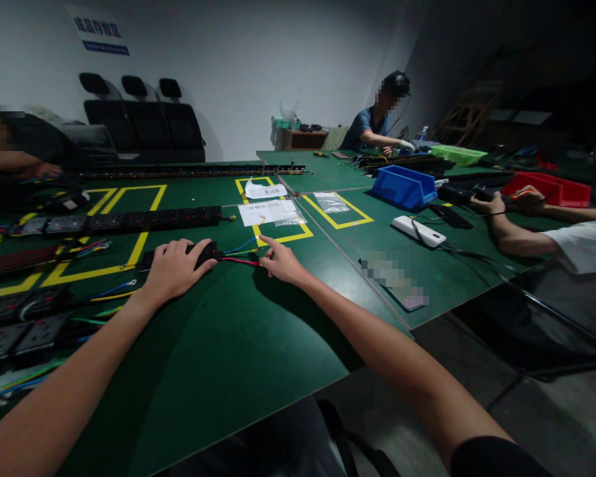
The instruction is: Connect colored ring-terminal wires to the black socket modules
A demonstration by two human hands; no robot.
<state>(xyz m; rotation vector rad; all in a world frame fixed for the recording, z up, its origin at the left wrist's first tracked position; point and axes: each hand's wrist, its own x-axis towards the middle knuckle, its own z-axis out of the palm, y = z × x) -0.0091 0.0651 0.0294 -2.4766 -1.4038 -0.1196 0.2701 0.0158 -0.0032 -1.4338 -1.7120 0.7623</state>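
Note:
My left hand (176, 268) lies over a black socket strip (207, 251), its fingers and thumb gripping the body from above. Blue, yellow-green and red wires (239, 260) come out of the strip's right end. At their far ends is my right hand (279, 260), fingers closed on the wires. Its index finger points up at the tip of the blue wire, and the red wire runs in under the curled fingers. Behind my left hand, a longer black socket strip (153, 219) lies across the green table (298, 311).
More socket strips (24, 331) with loose wires lie at the left. White paper labels (265, 213) sit inside yellow tape outlines. To the right are a phone (395, 285), a white power strip (418, 232), a blue bin (404, 187) and a red bin (546, 190). Other people work around the table.

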